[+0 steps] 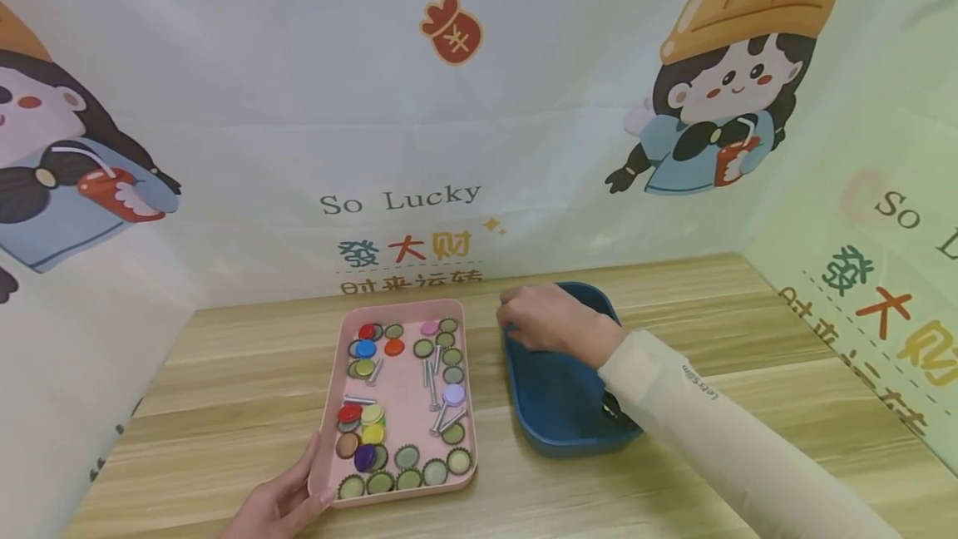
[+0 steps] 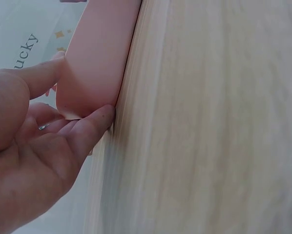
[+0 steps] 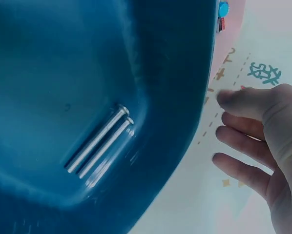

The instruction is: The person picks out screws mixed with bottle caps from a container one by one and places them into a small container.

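My left hand (image 1: pixel 280 497) holds the near left corner of a shallow pink tray (image 1: pixel 407 499), thumb at the rim and fingers against the outer wall (image 2: pixel 99 53). Bottle caps in several colours, such as a purple one (image 1: pixel 366 457), lie along the tray's sides, with silver bolts (image 1: pixel 430 381) among them. Over the far left part of a deep blue bin (image 1: pixel 554 439) hovers my right hand (image 1: pixel 550 318). In the right wrist view its loosely bent fingers (image 3: pixel 243 170) have nothing between them. Two silver bolts (image 3: pixel 99 141) lie side by side on the bin's floor.
Both containers stand on a wood-grain table (image 1: pixel 247 373), the bin just right of the tray with a narrow gap between. A printed white curtain (image 1: pixel 262 106) rises behind the table and along its sides. The right forearm crosses the bin's right edge.
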Motion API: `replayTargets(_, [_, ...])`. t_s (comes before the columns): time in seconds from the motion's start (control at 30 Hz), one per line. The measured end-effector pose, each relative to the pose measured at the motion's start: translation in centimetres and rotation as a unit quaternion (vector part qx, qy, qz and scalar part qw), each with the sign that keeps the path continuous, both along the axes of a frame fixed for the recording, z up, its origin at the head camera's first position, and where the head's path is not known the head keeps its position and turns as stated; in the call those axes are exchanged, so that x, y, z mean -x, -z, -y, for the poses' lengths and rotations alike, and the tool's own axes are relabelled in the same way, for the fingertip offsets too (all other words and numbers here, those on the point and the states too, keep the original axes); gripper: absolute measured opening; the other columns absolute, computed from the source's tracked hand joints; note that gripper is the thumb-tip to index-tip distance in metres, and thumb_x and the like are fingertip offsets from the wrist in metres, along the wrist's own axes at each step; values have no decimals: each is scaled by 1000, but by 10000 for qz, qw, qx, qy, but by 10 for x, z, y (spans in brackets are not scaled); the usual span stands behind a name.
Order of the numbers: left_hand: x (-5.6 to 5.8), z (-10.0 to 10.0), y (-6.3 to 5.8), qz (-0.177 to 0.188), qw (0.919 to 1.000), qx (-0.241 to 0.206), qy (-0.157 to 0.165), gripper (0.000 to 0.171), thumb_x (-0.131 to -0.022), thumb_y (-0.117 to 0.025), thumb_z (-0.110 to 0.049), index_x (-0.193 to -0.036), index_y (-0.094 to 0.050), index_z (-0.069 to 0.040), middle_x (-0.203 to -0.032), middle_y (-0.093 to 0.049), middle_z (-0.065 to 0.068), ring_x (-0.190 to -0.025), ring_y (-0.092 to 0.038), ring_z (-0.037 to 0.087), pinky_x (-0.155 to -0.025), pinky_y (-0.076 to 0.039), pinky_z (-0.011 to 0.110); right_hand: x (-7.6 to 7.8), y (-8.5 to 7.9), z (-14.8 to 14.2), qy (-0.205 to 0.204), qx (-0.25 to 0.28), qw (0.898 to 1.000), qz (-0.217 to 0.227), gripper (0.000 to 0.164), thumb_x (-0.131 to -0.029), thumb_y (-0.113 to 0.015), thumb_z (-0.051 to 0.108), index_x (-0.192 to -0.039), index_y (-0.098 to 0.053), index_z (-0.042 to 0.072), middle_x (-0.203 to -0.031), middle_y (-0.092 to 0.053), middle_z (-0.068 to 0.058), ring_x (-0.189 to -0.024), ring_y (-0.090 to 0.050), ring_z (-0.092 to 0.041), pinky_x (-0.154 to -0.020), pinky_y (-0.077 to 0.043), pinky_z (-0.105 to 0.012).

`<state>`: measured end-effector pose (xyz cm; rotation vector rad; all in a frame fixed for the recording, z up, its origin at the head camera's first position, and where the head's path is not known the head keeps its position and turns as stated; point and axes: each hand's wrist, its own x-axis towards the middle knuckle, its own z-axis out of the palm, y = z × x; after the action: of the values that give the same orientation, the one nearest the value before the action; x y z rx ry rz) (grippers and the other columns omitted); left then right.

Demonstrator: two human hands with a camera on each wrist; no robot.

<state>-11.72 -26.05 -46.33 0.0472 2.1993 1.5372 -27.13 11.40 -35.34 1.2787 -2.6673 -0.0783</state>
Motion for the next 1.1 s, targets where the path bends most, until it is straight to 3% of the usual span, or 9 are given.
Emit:
replayTargets(0.13, [-1,0,1,14,10000,-85,26,94,-99,-64,-34,-157,0,3,-159,-14,35,-143,-35,49,-103,-54,30,0,3,4,-88,140,9997,-159,16,-92,-65,3,-86,-75,14,-79,-60,-2,-61,-49,-12,-49,-35,-25])
replayTargets(0.33, [-1,0,0,-15,10000,85,-21,96,-97,-65,-37,-158,-2,1,-159,-17,34,-143,-37,48,-103,-53,31,-2,6,13,-197,137,9993,-277,21,-91,-62,0,-92,-77,15,-80,-61,-1,-64,-52,-10,-53,-45,-26])
replayTargets(0.57, [-1,-2,-1,-110,9994,295,-137,93,-96,-66,-35,-159,-6,0,-160,-20,33,-142,-39,47,-102,-54,31,-6,4,31,-294,8,9996,-59,18,-92,-63,3,-92,-77,15,-80,-60,0,-65,-46,-10,-53,-40,-24])
replayTargets(0.83, [-1,-5,-4,-209,9990,354,-168,92,-96,-67,-32,-158,-8,1,-160,-20,31,-142,-40,46,-102,-54,30,-9,4,47,-416,-142,9990,47,19,-95,-63,5,-96,-78,15,-92,-67,1,-76,-58,-12,-64,-54,-27])
replayTargets(1.1, [-2,-6,-6,-122,9983,505,-277,90,-96,-67,-32,-159,-10,-2,-160,-23,30,-141,-42,45,-102,-54,31,-14,4,66,-294,-386,9987,142,16,-98,-61,12,-99,-76,14,-95,-64,-1,-73,-56,-14,-64,-54,-27])
